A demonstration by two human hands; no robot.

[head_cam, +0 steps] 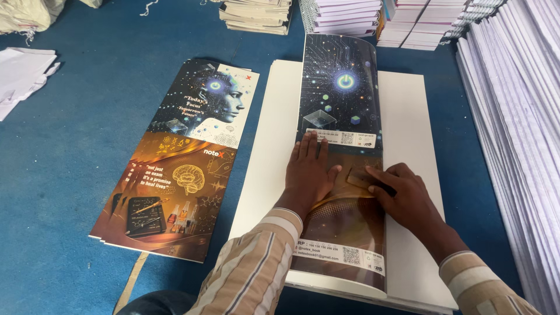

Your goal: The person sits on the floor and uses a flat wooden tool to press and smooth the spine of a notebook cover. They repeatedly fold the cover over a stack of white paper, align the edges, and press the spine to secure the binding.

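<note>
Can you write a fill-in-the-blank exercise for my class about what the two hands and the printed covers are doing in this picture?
1. The left hand lies flat, palm ____, on the glossy cover sheet.
2. The right hand presses a small flat ____-coloured tool onto that sheet.
3. A second stack of printed covers lies on the person's ____ side.
4. All of it rests on a ____ surface.

Missing words: down; tan; left; blue

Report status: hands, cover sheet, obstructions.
Left hand flat on long glossy printed cover sheet. Right hand pressing small tan flat tool onto it. Nothing on the sheet besides.
</note>
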